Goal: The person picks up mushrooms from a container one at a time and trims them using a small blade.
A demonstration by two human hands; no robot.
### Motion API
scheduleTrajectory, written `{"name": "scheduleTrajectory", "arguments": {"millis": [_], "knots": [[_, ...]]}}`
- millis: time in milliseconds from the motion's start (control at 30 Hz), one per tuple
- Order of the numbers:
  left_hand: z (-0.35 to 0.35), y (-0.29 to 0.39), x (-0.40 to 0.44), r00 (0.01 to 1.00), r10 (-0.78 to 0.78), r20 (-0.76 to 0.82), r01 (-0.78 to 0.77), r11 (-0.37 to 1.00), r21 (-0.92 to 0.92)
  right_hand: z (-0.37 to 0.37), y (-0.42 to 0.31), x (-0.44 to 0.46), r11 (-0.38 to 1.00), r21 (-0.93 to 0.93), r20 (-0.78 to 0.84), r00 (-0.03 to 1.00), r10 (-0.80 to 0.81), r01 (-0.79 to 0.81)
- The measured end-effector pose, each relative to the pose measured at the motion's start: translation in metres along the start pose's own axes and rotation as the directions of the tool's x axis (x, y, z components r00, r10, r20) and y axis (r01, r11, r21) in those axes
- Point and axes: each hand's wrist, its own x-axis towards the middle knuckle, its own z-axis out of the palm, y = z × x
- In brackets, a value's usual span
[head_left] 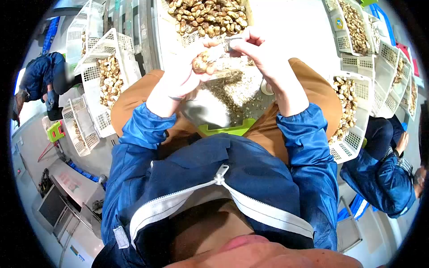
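Note:
Held up in front of my lap, my left hand (pixel 190 67) has its fingers closed round a knobbly brown-and-cream piece (pixel 203 62). Close to its right, my right hand (pixel 257 49) pinches a small dark tool (pixel 232 43), possibly a blade; glare blurs its shape. Just beyond both hands stands a crate of brown knobbly pieces (pixel 210 18). Below them, between my knees, a green-edged tub (pixel 230 129) holds scattered pale scraps (pixel 237 89).
White crates with similar pieces stand at my left (pixel 111 80) and right (pixel 351 107), with more crates at the far right (pixel 355 29). One person in blue (pixel 42 73) is at the left, another (pixel 384 178) at the right. A slatted surface (pixel 145 35) lies upper left.

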Motion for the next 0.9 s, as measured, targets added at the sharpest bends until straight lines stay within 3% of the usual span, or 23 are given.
{"name": "scheduleTrajectory", "arguments": {"millis": [33, 67, 133, 167, 233, 267, 300, 367, 400, 467, 500, 533, 567, 600, 633, 667, 700, 733, 767, 833, 867, 900], "knots": [[-0.007, 0.001, -0.008, 0.986, 0.167, 0.015, -0.165, 0.955, 0.247, 0.000, -0.001, -0.001, 1.000, 0.012, -0.017, 1.000, -0.009, 0.009], [-0.012, 0.003, -0.017, 0.944, 0.321, 0.070, -0.315, 0.823, 0.472, -0.002, 0.000, 0.000, 0.994, -0.100, -0.041, 0.998, -0.040, 0.036], [-0.019, 0.030, -0.034, 0.930, 0.346, -0.122, -0.265, 0.863, 0.430, -0.009, 0.004, 0.004, 0.945, -0.314, -0.079, 0.990, -0.117, 0.087], [-0.023, 0.057, -0.046, 0.925, 0.140, -0.352, -0.108, 0.988, 0.109, -0.008, 0.000, 0.003, 0.933, -0.353, -0.065, 0.993, -0.099, 0.070], [-0.086, 0.094, -0.098, 0.874, 0.286, -0.394, -0.162, 0.934, 0.319, -0.004, -0.010, -0.004, 0.906, -0.423, -0.042, 0.998, -0.054, 0.031], [-0.105, 0.107, -0.118, 0.741, 0.415, -0.528, -0.083, 0.837, 0.541, -0.002, -0.011, -0.006, 0.864, -0.502, -0.016, 0.999, -0.046, 0.032], [-0.128, 0.121, -0.138, 0.579, 0.561, -0.592, 0.049, 0.701, 0.712, -0.002, -0.011, -0.007, 0.841, -0.537, -0.012, 0.996, -0.090, 0.070], [-0.242, 0.143, -0.185, 0.607, 0.599, -0.522, 0.373, 0.365, 0.853, 0.000, -0.012, -0.010, 0.784, -0.605, 0.002, 0.984, -0.176, 0.141], [-0.238, 0.149, -0.176, 0.642, 0.667, -0.378, 0.440, 0.084, 0.894, 0.001, -0.015, -0.012, 0.787, -0.606, 0.000, 0.989, -0.151, 0.120], [-0.210, 0.157, -0.144, 0.746, 0.662, -0.073, 0.487, -0.468, 0.737, -0.001, -0.012, -0.010, 0.802, -0.583, 0.005, 0.988, -0.158, 0.131], [-0.196, 0.149, -0.107, 0.768, 0.602, -0.218, 0.282, -0.013, 0.959, -0.002, -0.011, -0.007, 0.806, -0.575, 0.008, 0.987, -0.163, 0.138], [-0.173, 0.137, -0.065, 0.821, 0.497, -0.280, 0.201, 0.207, 0.958, -0.001, -0.009, -0.006, 0.817, -0.562, -0.005, 0.988, -0.155, 0.125], [-0.156, 0.124, -0.021, 0.889, 0.285, -0.359, 0.206, 0.451, 0.868, 0.001, -0.005, -0.005, 0.827, -0.551, -0.017, 0.989, -0.147, 0.113], [-0.134, 0.102, 0.013, 0.899, 0.168, -0.405, 0.274, 0.505, 0.818, 0.002, -0.002, -0.003, 0.837, -0.538, -0.031, 0.990, -0.141, 0.102], [-0.145, 0.078, 0.060, 0.907, -0.027, -0.421, 0.396, 0.401, 0.826, 0.003, -0.001, -0.002, 0.834, -0.544, -0.038, 0.990, -0.136, 0.094], [-0.170, 0.048, 0.106, 0.902, -0.099, -0.420, 0.431, 0.153, 0.889, 0.003, -0.001, -0.002, 0.830, -0.551, -0.049, 0.990, -0.133, 0.084], [-0.187, 0.012, 0.136, 0.902, 0.008, -0.432, 0.432, 0.009, 0.902, 0.002, -0.001, -0.001, 0.828, -0.556, -0.062, 0.990, -0.128, 0.073], [-0.197, -0.005, 0.175, 0.889, 0.036, -0.457, 0.452, -0.231, 0.862, -0.001, -0.002, 0.000, 0.805, -0.587, -0.060, 0.988, -0.145, 0.082], [-0.220, -0.032, 0.201, 0.876, 0.120, -0.467, 0.479, -0.108, 0.871, -0.005, -0.002, 0.002, 0.803, -0.590, -0.057, 0.987, -0.148, 0.086], [-0.227, -0.064, 0.232, 0.771, 0.126, -0.624, 0.603, 0.171, 0.779, -0.010, 0.000, 0.000, 0.801, -0.593, -0.046, 0.989, -0.138, 0.084], [-0.258, -0.104, 0.255, 0.665, 0.234, -0.709, 0.547, 0.494, 0.676, -0.010, -0.008, -0.001, 0.809, -0.588, -0.055, 0.997, -0.062, 0.018], [-0.248, -0.112, 0.255, 0.579, 0.260, -0.773, 0.483, 0.654, 0.582, -0.011, -0.010, -0.001, 0.803, -0.595, -0.045, 0.998, -0.034, 0.001]]}}
